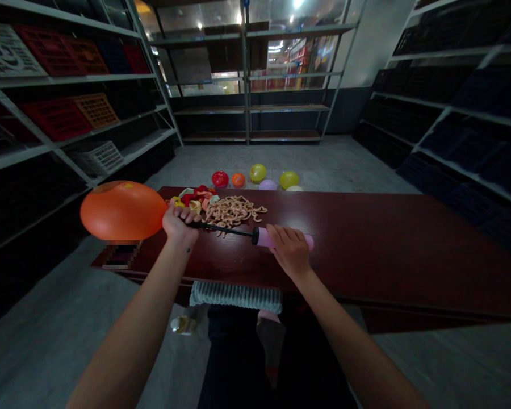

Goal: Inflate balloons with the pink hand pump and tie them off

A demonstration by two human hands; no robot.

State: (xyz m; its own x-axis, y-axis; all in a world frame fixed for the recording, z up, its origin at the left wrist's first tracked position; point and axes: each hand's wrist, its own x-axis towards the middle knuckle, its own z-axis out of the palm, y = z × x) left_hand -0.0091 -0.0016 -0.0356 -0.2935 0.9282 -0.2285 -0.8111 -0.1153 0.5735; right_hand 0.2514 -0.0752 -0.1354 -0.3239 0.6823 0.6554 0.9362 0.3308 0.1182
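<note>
My left hand (179,221) is closed around the neck of an inflated orange balloon (121,211), pinching it onto the black nozzle of a hand pump. The balloon bulges out to the left, past the table's left end. My right hand (290,247) is wrapped over the pink barrel of the pump (264,236), which lies nearly level above the dark red table (387,244). Just behind the pump lie a heap of pale beige balloon clips or ties (233,211) and a small pile of flat uninflated balloons (193,198).
Several inflated balloons (258,172), red, orange, yellow and lilac, lie on the grey floor beyond the table. Metal shelving with coloured crates (57,116) lines the left wall, dark shelving (451,108) the right. A ribbed cushion (235,295) sits under the table edge by my legs.
</note>
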